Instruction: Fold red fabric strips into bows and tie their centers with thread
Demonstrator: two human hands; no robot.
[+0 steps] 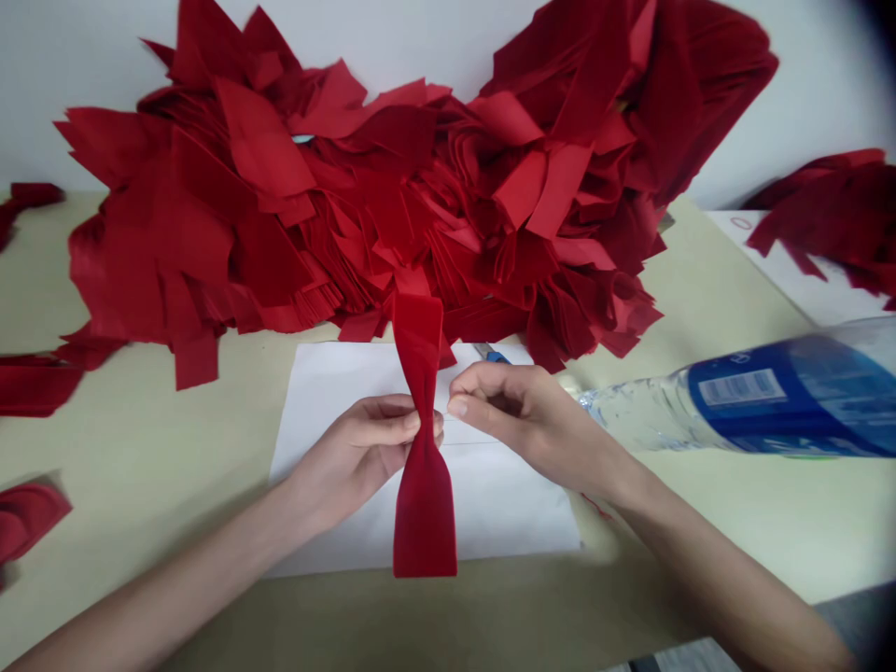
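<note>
At the near side of the white sheet (504,504), see bare table (294,621). Over the sheet, holding the red strip (426,504) with the left hand (371,434), pinched at its narrowed middle between thumb and fingers. Find the strip wide at both ends, upright in the view, reaching just past the sheet's near edge. Just right of the strip and also over the sheet, holding the right hand (539,420) closed at thumb and forefinger tips; cannot tell of anything fine between them. Near these fingertips, notice thin dark lines (483,444) across the sheet. Left of the sheet, see loose red pieces (35,385) on the table. Right of the sheet, find a blue-labelled clear bottle (672,411), lying on its side. At the sheet's far edge, spot a blue-handled tool (496,356), partly hidden. Beyond the sheet, meet a large heap of red strips (350,205), spread wide. Far right of the sheet, see a smaller red heap (833,210) on a second white sheet (763,271). Farthest beyond the first sheet, see a pale wall (420,37).
</note>
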